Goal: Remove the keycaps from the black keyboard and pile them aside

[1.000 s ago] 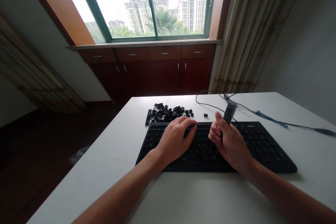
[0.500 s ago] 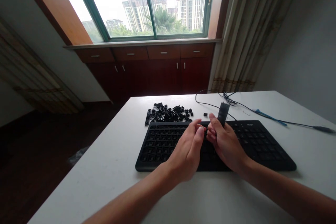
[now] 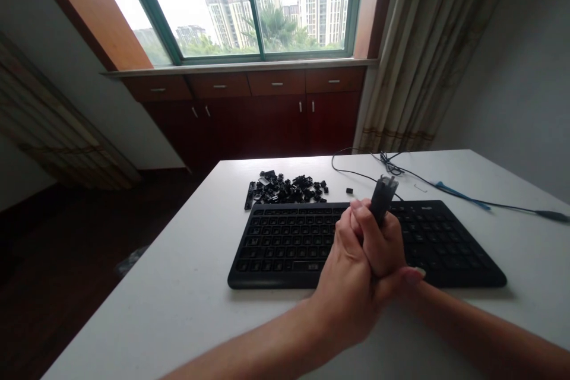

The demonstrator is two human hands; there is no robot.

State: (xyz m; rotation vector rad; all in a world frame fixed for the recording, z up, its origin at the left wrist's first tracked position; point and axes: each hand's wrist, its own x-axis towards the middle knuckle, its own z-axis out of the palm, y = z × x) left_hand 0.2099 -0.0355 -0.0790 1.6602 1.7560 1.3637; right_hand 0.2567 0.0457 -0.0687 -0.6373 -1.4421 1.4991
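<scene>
A black keyboard [image 3: 276, 237] lies on the white table, its left part stripped of keycaps and showing bare sockets. Above its middle, my right hand [image 3: 383, 244] is closed around a flat black tool [image 3: 383, 196] whose pronged end points up. My left hand [image 3: 350, 276] is wrapped over the right hand from the left, its thumb stretched across the right wrist. The tool's lower end is hidden inside the fingers. Behind the keyboard's left half lies a pile of loose black keycaps [image 3: 289, 189].
A single keycap [image 3: 350, 190] lies apart behind the keyboard. A black cable [image 3: 392, 163] loops across the back of the table. Towards the right lie a blue strip-like tool [image 3: 463, 195] and a thin bent wire [image 3: 420, 188].
My left hand has moved right and closed over my right hand; before, the two were apart. The black tool stays in the right hand and has tilted a little further right.
</scene>
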